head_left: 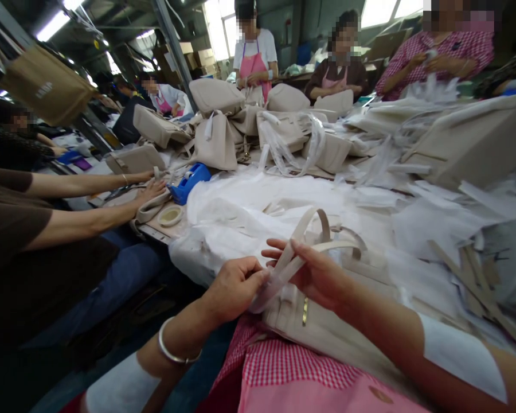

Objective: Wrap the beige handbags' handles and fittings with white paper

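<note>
A beige handbag [322, 330] lies in my lap against the table edge, its gold clasp facing up. Its two handles [316, 229] arch up from it. My left hand [234, 287] is closed, pinching a clear plastic wrap strip on one handle. My right hand [313, 269] holds the same handle [284, 267] from behind, fingers wrapped round it and the thumb on top. White plastic sheeting [249, 212] lies crumpled just beyond the bag.
A co-worker's arms [90, 201] reach over the table at left beside a blue tape dispenser [191, 180] and a tape roll [171, 215]. Several beige bags [217, 140] pile at the table's far side. Other people stand behind. Cardboard strips [473, 281] lie at right.
</note>
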Demonstrator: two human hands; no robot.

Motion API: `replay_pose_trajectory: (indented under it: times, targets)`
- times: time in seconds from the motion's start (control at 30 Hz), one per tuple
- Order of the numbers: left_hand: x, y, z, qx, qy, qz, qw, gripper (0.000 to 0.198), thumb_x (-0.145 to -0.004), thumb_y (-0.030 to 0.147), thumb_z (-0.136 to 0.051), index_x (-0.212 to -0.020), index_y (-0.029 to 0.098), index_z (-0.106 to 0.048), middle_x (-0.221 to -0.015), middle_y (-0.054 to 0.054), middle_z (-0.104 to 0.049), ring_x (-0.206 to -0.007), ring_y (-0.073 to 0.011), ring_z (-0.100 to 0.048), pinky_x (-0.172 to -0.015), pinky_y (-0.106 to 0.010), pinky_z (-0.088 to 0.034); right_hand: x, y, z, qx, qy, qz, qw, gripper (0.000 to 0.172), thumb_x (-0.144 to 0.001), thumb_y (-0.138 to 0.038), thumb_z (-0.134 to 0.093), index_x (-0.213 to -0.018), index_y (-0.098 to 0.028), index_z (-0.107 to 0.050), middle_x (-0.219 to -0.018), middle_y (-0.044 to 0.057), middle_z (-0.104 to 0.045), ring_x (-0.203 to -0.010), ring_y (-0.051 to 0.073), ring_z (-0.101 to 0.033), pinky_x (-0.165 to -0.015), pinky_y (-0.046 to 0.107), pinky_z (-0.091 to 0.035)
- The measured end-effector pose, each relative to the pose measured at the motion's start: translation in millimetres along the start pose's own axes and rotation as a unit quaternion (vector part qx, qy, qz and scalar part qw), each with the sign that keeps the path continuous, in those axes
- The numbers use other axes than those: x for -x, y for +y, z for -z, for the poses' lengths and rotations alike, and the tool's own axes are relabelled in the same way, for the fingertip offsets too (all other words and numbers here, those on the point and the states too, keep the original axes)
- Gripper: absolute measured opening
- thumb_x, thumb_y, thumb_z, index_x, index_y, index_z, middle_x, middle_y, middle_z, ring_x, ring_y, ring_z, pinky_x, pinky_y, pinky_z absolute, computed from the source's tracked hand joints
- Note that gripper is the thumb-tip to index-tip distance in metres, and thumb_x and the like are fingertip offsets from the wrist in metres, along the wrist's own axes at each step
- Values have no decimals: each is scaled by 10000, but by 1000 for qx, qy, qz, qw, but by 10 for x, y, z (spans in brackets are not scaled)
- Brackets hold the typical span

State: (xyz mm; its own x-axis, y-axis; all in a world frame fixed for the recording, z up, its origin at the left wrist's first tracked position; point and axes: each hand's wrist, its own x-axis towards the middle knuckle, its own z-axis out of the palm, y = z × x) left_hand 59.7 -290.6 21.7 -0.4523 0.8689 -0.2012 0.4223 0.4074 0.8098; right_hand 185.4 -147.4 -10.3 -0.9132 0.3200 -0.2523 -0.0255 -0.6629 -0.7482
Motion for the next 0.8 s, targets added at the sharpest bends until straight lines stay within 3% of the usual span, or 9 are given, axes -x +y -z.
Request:
replay_pose_trajectory:
  times: [0.07,0.17,0.27,0.4,0.47,0.53,0.63,0.73,0.8]
  targets:
    - [-64,29,-53,-4,10,-8,1000,273,-840,344,-551,-626,176,-524,-571,52,-469,-571,-103,-410,-547,-231,-332,-88,-113,103,-93,65,8,994,402,-860,-507,-549,-965,-157,-716,-1022,116,-716,-945,234,-648,-852,379,-508]
    - [-235,108,-124,-22,43,-25,998,272,-841,346,-549,-626,179,-538,-568,50,-481,-573,-108,-425,-558,-235,-340,-167,-183,204,-132,174,48,975,168,-829,-267,-592,-803,-148,-708,-837,72,-729,-789,183,-647,-724,303,-517]
    - [-426,247,-199,-35,57,-59,996,281,-844,356,-540,-624,182,-538,-561,49,-482,-557,-109,-422,-540,-238,-331,-125,-192,229,-131,149,66,978,119,-754,-167,-622,-801,-116,-719,-763,69,-723,-705,163,-631,-665,265,-502]
    - [-591,413,-303,-54,50,-94,993,289,-841,350,-536,-606,183,-521,-547,48,-481,-539,-109,-417,-528,-242,-319,-30,-404,331,-210,109,109,965,219,-758,-269,-601,-856,-114,-721,-934,113,-739,-842,208,-666,-783,319,-530]
    - [-642,461,-350,-67,52,-100,991,293,-836,340,-538,-590,183,-509,-541,46,-482,-537,-110,-420,-529,-245,-316,-39,-536,414,-228,124,137,956,250,-781,-343,-615,-871,-133,-716,-921,102,-739,-877,224,-673,-806,341,-537]
    - [-674,500,-394,-75,59,-105,990,289,-831,326,-540,-582,182,-510,-536,43,-485,-537,-111,-424,-529,-247,-313,-85,-565,459,-197,167,152,954,193,-759,-327,-689,-820,-145,-711,-755,62,-723,-762,194,-672,-725,300,-543]
    - [-681,551,-455,-60,69,-115,989,251,-826,294,-532,-605,178,-559,-553,30,-535,-549,-117,-458,-538,-247,-336,-116,-347,400,-117,206,140,962,144,-696,-236,-779,-769,-132,-711,-683,44,-701,-652,144,-638,-609,223,-513]
    - [-690,551,-492,-20,62,-127,990,198,-817,268,-530,-694,168,-648,-668,-11,-656,-622,-137,-542,-595,-256,-401,-20,-76,381,-96,151,91,979,265,-717,-311,-783,-935,-171,-725,-951,62,-735,-823,174,-670,-660,234,-539]
    - [-703,516,-495,-6,60,-119,991,196,-810,272,-534,-721,165,-671,-710,-30,-685,-633,-145,-559,-584,-259,-408,21,-50,489,-109,110,57,986,328,-783,-409,-711,-1042,-208,-702,-1039,74,-722,-885,215,-674,-674,293,-559]
